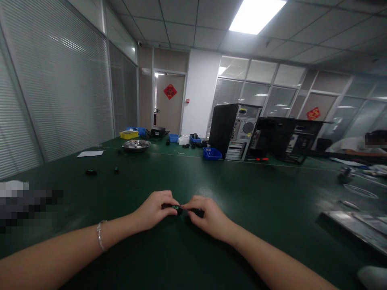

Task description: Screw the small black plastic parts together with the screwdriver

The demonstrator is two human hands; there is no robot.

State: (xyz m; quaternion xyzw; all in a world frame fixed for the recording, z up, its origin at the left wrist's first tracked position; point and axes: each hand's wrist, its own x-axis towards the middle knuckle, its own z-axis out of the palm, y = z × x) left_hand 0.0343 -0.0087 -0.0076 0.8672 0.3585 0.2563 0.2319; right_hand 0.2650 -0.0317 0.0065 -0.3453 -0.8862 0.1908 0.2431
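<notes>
My left hand [157,209], with a bracelet on its wrist, pinches a small dark part with some green on it [177,209] low over the green table [145,257]. From the right, my right hand [208,215] reaches the same part, its fingers closed. A thin dark piece shows between its thumb and forefinger, too small to name. The fingertips of both hands nearly meet at the part. A black object [91,172] and a smaller dark one [116,170] lie on the table to the left.
A metal bowl [136,145], a yellow bin [129,135] and a blue bin [212,153] stand farther back. Computer cases [236,131] rise behind. A flat metal unit [359,227] lies at right. Another person's arm [347,147] shows at far right.
</notes>
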